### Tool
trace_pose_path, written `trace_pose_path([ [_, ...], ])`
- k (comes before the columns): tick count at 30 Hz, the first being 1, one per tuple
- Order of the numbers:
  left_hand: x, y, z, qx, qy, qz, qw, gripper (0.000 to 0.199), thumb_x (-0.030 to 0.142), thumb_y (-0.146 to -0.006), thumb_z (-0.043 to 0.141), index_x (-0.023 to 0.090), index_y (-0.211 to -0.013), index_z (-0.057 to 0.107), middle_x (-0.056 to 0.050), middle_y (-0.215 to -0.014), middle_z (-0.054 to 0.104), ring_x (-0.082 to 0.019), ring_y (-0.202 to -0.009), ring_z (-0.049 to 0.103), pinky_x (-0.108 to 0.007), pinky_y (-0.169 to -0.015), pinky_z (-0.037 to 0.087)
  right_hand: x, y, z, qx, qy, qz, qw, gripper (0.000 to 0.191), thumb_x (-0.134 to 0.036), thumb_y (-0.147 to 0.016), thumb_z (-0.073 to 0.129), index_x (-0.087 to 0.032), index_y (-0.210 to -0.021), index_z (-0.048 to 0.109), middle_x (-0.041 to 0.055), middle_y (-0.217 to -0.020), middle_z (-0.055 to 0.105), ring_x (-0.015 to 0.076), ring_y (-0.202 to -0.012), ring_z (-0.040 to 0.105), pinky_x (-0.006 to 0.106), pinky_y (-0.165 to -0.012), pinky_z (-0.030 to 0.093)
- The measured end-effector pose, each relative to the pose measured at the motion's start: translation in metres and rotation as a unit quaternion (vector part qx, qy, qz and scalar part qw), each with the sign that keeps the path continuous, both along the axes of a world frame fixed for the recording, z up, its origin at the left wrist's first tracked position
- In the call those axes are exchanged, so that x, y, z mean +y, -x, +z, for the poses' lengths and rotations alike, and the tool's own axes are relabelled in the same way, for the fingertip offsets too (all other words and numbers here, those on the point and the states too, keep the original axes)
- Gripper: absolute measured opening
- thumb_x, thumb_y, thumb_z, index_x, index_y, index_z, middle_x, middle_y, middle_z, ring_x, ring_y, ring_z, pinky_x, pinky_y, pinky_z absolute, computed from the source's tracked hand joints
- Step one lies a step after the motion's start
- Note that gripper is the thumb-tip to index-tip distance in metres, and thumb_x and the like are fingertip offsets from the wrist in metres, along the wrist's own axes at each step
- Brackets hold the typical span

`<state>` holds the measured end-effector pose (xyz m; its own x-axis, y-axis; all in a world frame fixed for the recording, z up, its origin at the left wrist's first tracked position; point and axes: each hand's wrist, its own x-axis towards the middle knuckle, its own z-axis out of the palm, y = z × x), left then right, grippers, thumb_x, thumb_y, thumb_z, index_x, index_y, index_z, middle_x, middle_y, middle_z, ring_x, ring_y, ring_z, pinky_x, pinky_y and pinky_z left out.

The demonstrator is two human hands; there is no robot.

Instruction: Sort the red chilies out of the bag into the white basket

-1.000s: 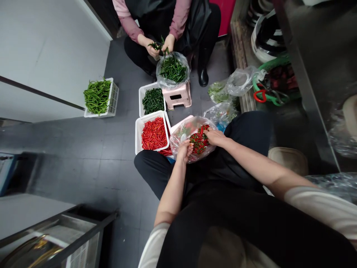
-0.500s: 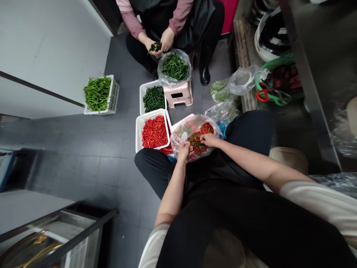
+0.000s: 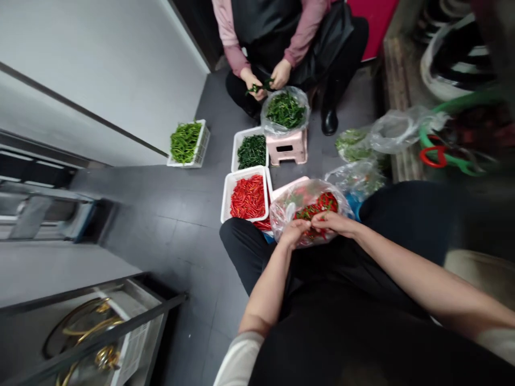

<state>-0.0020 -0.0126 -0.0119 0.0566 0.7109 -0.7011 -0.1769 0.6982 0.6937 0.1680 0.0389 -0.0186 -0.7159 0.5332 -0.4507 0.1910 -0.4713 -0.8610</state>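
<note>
An open clear plastic bag (image 3: 277, 217) in front of my lap holds red chili peppers (image 3: 328, 201) with green stems. Over its near side, my left hand (image 3: 295, 234) and my right hand (image 3: 333, 222) meet, fingertips almost touching. Both are closed in a pinch around a red chili pepper, mostly hidden by the fingers. Just left of the bag, a white plastic basket (image 3: 226, 198) is filled with loose red chili peppers (image 3: 248, 197). More red peppers show beneath its near right corner.
Opposite me a co-worker's hands (image 3: 280, 75) handle green peppers above a bag (image 3: 267, 120) on a pink stool (image 3: 286, 148). White baskets hold dark green peppers (image 3: 252, 151) and light green peppers (image 3: 185, 142). Right: plastic bags (image 3: 354, 177), red-handled scissors (image 3: 432, 156). Lower left: a metal rack (image 3: 161, 308).
My view has swung left, so everything sits further right. My hands, apart before, have come together at the fingertips. The co-worker's hands have moved slightly apart.
</note>
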Motion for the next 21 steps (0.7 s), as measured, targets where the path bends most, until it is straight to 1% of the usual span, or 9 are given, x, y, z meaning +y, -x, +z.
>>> trace_pose_path([
  [3,0.004,0.001,-0.006,-0.103,0.048,0.022,0.993,0.029,0.036,-0.065,0.074,0.012,-0.066,0.057,0.002,-0.058,0.051,-0.004,-0.05,0.043,-0.017,-0.05,0.034,0.002,-0.001,0.006,0.052,0.037,0.046,0.997,0.038,-0.05,-0.072,0.066,-0.013,-0.072,0.057,-0.0018,-0.06,0.051,0.0038,-0.044,0.03,0.02,-0.041,0.016],
  [4,0.006,0.001,-0.009,-0.097,0.054,0.036,0.993,0.027,0.034,-0.068,0.071,0.012,-0.065,0.056,0.002,-0.057,0.049,-0.005,-0.05,0.043,-0.017,-0.051,0.034,0.001,0.0,0.007,0.061,0.051,0.067,0.995,0.038,-0.049,-0.071,0.067,-0.012,-0.075,0.059,-0.0012,-0.061,0.052,0.0038,-0.044,0.031,0.02,-0.041,0.017],
  [6,0.009,0.002,-0.013,-0.012,0.039,0.052,0.998,0.024,0.03,-0.074,0.065,0.014,-0.062,0.053,0.003,-0.056,0.046,-0.006,-0.051,0.042,-0.017,-0.053,0.036,-0.001,0.003,0.007,0.066,0.074,0.086,0.991,0.04,-0.048,-0.069,0.069,-0.011,-0.081,0.061,0.0004,-0.063,0.055,0.0037,-0.044,0.032,0.019,-0.041,0.018],
  [7,0.01,0.003,-0.015,0.055,0.013,0.054,0.997,0.021,0.027,-0.076,0.063,0.015,-0.062,0.053,0.003,-0.057,0.046,-0.007,-0.053,0.043,-0.018,-0.056,0.038,-0.001,0.004,0.005,0.06,0.079,0.059,0.993,0.041,-0.049,-0.068,0.07,-0.011,-0.084,0.061,0.0007,-0.064,0.056,0.0035,-0.043,0.032,0.019,-0.041,0.018],
  [10,0.01,0.007,-0.018,0.22,-0.104,0.04,0.969,0.004,0.014,-0.075,0.06,0.018,-0.076,0.06,0.001,-0.068,0.054,-0.011,-0.065,0.05,-0.023,-0.07,0.043,-0.002,0.005,-0.006,-0.006,0.069,-0.102,0.992,0.043,-0.05,-0.064,0.072,-0.013,-0.081,0.057,0.0004,-0.063,0.056,0.0036,-0.043,0.031,0.018,-0.039,0.018],
  [12,0.008,0.008,-0.019,0.238,-0.14,0.013,0.961,0.02,0.01,-0.074,0.058,0.021,-0.091,0.061,0.001,-0.072,0.056,-0.013,-0.069,0.052,-0.026,-0.076,0.043,-0.001,0.004,-0.014,-0.05,0.079,-0.154,0.984,0.04,-0.047,-0.063,0.073,-0.015,-0.074,0.053,0.0008,-0.062,0.057,0.0043,-0.044,0.034,0.016,-0.037,0.021],
  [14,0.006,0.005,-0.021,0.221,-0.138,-0.025,0.965,0.023,0.01,-0.076,0.055,0.022,-0.096,0.061,0.001,-0.066,0.055,-0.013,-0.065,0.052,-0.026,-0.075,0.043,0.002,0.004,-0.017,-0.059,0.113,-0.161,0.979,0.035,-0.042,-0.064,0.072,-0.015,-0.07,0.051,0.0015,-0.064,0.058,0.0043,-0.045,0.037,0.015,-0.038,0.026],
  [18,0.006,-0.008,-0.018,0.244,-0.127,-0.084,0.958,0.011,0.023,-0.081,0.054,0.019,-0.091,0.059,0.001,-0.062,0.053,-0.012,-0.058,0.048,-0.026,-0.069,0.043,0.003,0.015,-0.011,-0.064,0.163,-0.175,0.969,0.03,-0.037,-0.064,0.071,-0.017,-0.071,0.051,0.0007,-0.062,0.055,0.005,-0.046,0.042,0.015,-0.043,0.036],
  [21,-0.004,-0.022,-0.012,0.277,-0.067,-0.121,0.951,0.039,0.039,-0.07,0.069,0.017,-0.099,0.056,-0.002,-0.068,0.057,-0.014,-0.061,0.051,-0.028,-0.067,0.044,-0.013,0.015,-0.005,-0.074,0.083,-0.149,0.983,0.028,-0.042,-0.063,0.066,-0.02,-0.069,0.05,0.007,-0.067,0.058,0.0134,-0.057,0.056,0.024,-0.053,0.048],
])
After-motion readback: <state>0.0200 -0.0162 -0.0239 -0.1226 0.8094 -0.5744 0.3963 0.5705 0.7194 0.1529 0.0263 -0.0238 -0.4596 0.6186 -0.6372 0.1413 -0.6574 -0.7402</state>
